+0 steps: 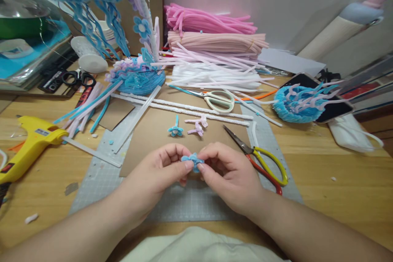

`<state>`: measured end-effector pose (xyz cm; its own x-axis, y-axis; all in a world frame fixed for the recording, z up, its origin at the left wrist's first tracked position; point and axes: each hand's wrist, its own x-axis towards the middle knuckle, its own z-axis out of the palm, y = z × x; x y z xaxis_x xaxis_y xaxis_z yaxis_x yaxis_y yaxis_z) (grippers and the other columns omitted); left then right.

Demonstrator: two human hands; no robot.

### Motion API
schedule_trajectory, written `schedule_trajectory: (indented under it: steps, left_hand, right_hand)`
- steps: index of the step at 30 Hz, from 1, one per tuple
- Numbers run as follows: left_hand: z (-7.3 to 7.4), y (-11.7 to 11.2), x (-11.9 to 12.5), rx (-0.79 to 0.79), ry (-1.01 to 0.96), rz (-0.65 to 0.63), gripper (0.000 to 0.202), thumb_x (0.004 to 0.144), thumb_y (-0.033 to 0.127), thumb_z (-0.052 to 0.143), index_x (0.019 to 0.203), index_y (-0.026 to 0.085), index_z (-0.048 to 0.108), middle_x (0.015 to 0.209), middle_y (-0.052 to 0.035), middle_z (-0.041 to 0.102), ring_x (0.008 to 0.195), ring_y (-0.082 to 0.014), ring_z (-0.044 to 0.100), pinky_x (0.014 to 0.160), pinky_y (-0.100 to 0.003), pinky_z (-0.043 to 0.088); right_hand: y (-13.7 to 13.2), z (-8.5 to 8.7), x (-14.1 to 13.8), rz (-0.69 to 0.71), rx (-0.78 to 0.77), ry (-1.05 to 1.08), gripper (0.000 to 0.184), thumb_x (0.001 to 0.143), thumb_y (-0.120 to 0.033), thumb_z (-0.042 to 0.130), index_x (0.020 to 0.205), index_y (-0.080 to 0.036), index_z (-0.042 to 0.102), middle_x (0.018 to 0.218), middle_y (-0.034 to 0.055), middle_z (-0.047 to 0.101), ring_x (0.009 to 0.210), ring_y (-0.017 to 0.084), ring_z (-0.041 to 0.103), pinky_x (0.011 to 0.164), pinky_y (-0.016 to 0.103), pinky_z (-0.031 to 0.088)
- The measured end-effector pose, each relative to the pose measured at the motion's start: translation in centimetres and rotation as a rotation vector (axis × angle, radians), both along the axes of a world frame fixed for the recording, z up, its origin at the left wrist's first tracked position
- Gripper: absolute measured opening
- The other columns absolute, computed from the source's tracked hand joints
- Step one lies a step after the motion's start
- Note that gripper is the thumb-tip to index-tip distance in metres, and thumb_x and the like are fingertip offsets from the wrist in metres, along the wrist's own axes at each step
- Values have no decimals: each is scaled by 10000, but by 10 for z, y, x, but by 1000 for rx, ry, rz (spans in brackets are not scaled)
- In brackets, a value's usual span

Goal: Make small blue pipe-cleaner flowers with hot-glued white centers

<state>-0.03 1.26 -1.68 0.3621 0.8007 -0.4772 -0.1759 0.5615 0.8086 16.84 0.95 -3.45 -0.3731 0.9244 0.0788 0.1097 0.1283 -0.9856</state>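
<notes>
A small blue pipe-cleaner flower (194, 161) is pinched between the fingertips of both hands above the near part of the cardboard sheet (147, 143). My left hand (166, 168) grips its left side, thumb on top. My right hand (229, 172) holds the right side between thumb and forefinger. Just beyond them lie a finished blue flower with a stem (176, 130) and two small pale pink flowers (199, 125). Scissors with red and yellow handles (259, 159) rest to the right of my right hand, their blades pointing away to the left.
A yellow glue gun (33, 143) lies at left. Bundles of pipe cleaners (215, 43) are stacked at the back, with pale-handled scissors (216, 100) before them. A blue jellyfish-like decoration (135, 77) stands back left; a blue tentacled piece (294, 104) rests on a phone (337, 108). A cutting mat (95, 184) lies beneath.
</notes>
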Motion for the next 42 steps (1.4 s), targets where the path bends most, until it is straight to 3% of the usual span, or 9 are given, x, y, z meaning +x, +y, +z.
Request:
schedule_trajectory:
  steps: [5,9,17,25,33,42]
  left_hand:
    - [-1,0,3,18,5,25,160,716,269,720,718,150,612,618,23,604,589,-97,536,582,-202,413]
    - [-1,-2,3,-39,15,34,198,676,276,757,720,137,622,604,27,598,544,-89,534,549,-201,430]
    - [0,-1,0,-125,-130,21,153,738,238,714,718,127,610,611,11,625,554,-78,560,587,-198,479]
    - [1,-4,-1,-162,-163,-6,151,746,233,709,706,134,603,588,9,630,539,-79,562,562,-192,477]
    - [-2,-3,1,-84,-56,20,215,669,277,768,691,139,604,580,10,631,536,-101,575,572,-221,473]
    - [1,-3,2,-104,-101,3,211,713,275,734,709,146,566,585,13,642,536,-92,576,585,-217,475]
  right_hand:
    - [-1,-1,-4,-42,-183,119,48,818,-155,553,835,-196,537,704,-13,584,601,95,586,552,206,500]
    - [1,-3,-2,-15,-82,67,94,810,-129,546,866,-205,544,747,-2,572,652,108,578,589,224,506]
    - [-1,0,-1,-9,-7,-33,79,807,-124,545,843,-194,543,740,-1,595,640,107,589,571,214,503]
    - [1,5,2,-11,234,-194,151,740,-70,552,821,-198,560,718,-9,570,624,98,554,556,196,481]
    - [-1,6,1,-60,260,-203,166,746,-64,546,842,-194,581,711,-5,611,604,96,575,549,189,493]
    - [0,4,1,-68,294,-243,135,723,-78,565,788,-196,573,666,-20,592,559,86,543,511,187,460]
